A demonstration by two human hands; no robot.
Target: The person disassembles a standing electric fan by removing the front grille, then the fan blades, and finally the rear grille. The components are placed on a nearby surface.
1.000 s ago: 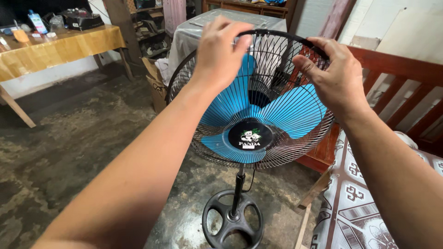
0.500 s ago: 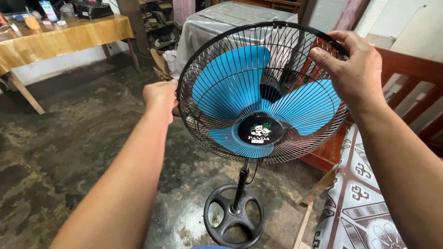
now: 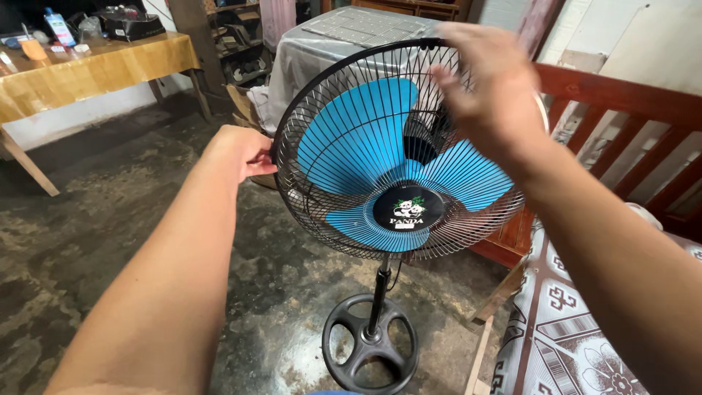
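This is a modest room in a home. A rough, stained concrete floor (image 3: 110,234) runs between a table under a yellow cloth (image 3: 88,73) cluttered with small household items, a red wooden bed frame (image 3: 629,102) holding a patterned mattress (image 3: 578,322), and a plastic-draped piece of furniture (image 3: 329,44).
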